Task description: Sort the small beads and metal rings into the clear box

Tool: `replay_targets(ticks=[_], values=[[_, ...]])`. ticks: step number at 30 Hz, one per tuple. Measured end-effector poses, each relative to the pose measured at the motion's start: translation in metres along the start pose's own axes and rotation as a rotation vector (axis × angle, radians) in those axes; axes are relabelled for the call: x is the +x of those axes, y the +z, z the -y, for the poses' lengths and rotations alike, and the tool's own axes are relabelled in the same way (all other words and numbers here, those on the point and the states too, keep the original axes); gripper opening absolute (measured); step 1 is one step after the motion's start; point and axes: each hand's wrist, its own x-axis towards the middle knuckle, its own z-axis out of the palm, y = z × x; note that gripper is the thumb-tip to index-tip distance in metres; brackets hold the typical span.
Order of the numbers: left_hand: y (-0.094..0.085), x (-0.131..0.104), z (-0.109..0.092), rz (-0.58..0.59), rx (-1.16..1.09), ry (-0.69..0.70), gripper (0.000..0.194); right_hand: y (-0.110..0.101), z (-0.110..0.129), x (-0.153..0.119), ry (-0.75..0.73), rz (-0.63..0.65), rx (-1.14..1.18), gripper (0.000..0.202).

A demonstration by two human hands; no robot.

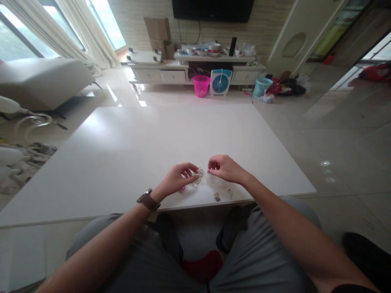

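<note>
A small heap of thin, pale wire-like rings (pixel 199 176) lies on the white table (pixel 171 134) near its front edge. My left hand (pixel 180 177) is beside the heap, thumb and fingers apart at its left side. Just right of the heap, my right hand (pixel 225 167) is closed in a pinch on what looks like a small ring (pixel 209 171). Under that hand there is a faint clear piece (pixel 214 179), hard to make out. Closer to me lie a yellow-and-blue cartoon-figure charm (pixel 217 197) and a small pale charm (pixel 230 193). Something pink (pixel 182 188) shows beneath my left hand.
My legs are under the table's front edge. Beyond the table stand a pink basket (pixel 201 86), a blue-and-white box fan (pixel 220 82) and a light-blue basket (pixel 262 87) before a white TV cabinet (pixel 174 76). A sofa (pixel 45 83) is at the left.
</note>
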Motion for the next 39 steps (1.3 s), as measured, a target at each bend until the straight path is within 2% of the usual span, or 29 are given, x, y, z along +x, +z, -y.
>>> replay_targets(ticks=[3,6,11,15,18,21,26,31,34,37,39], values=[[0.002,-0.002,-0.002,0.052,-0.097,-0.013,0.031,0.016,0.012,0.001,-0.025,-0.052,0.063,0.003],[0.004,-0.002,0.001,0.037,-0.117,-0.042,0.029,0.027,0.018,0.002,-0.044,-0.053,0.089,0.002],[0.007,0.000,0.007,0.015,-0.100,-0.046,0.025,0.031,0.020,0.003,-0.052,-0.038,0.089,0.004],[0.006,0.003,0.014,-0.006,-0.038,-0.048,0.024,0.023,0.015,0.004,-0.045,-0.029,0.055,0.005],[0.003,0.006,0.021,-0.049,0.101,-0.062,0.021,0.013,0.009,0.003,-0.016,-0.065,-0.023,0.009],[0.001,0.007,0.025,-0.043,0.220,-0.086,0.020,0.006,0.005,0.000,0.021,-0.081,-0.107,0.008],[-0.001,0.006,0.026,-0.081,0.359,-0.068,0.020,-0.005,0.001,-0.004,0.060,-0.070,-0.245,0.009],[-0.019,0.007,0.024,-0.108,0.430,-0.015,0.018,-0.020,-0.014,-0.008,0.079,-0.008,-0.354,0.011],[-0.037,0.008,0.030,-0.165,0.451,-0.046,0.018,-0.021,-0.025,-0.012,0.067,0.097,-0.356,0.022],[-0.050,0.009,0.039,-0.192,0.458,-0.086,0.021,-0.015,-0.031,-0.015,0.060,0.216,-0.272,0.053],[-0.052,0.008,0.044,-0.171,0.457,-0.094,0.024,-0.010,-0.031,-0.016,0.062,0.282,-0.249,0.073]])
